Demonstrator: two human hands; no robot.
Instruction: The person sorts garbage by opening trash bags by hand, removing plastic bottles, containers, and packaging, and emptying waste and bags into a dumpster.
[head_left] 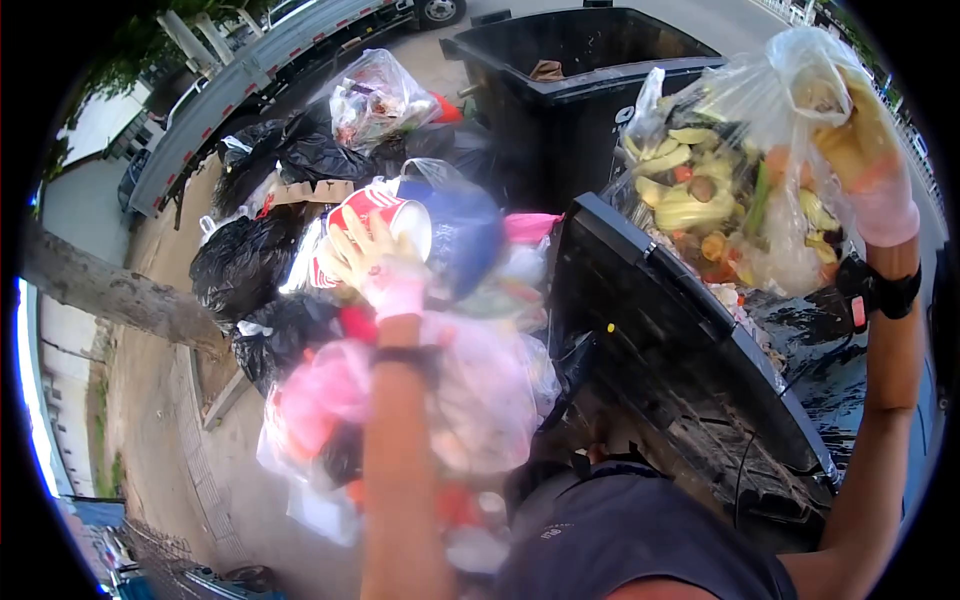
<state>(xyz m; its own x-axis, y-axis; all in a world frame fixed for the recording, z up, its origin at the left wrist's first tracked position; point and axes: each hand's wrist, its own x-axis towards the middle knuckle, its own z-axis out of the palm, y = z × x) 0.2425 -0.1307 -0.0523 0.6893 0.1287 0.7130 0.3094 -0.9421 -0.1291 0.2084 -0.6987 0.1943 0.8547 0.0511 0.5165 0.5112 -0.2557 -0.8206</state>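
Observation:
My gloved left hand (378,262) reaches over the heap of bags with its fingers spread. It lies against a red and white paper bucket (400,222), beside a blurred blue bag (465,235). High on the right, my gloved right hand (865,150) grips the gathered top of a clear plastic bag (700,190). Fruit peels and vegetable scraps show through that bag, which hangs over the bin with the tilted black lid (690,330). Pink and clear bags (470,390) are below my left hand, blurred.
An open black bin (590,85) stands at the top centre. Black bags (245,270) are piled on the left by a tree trunk (120,295). A flatbed truck (260,65) is behind them. A clear bag of waste (380,100) tops the pile.

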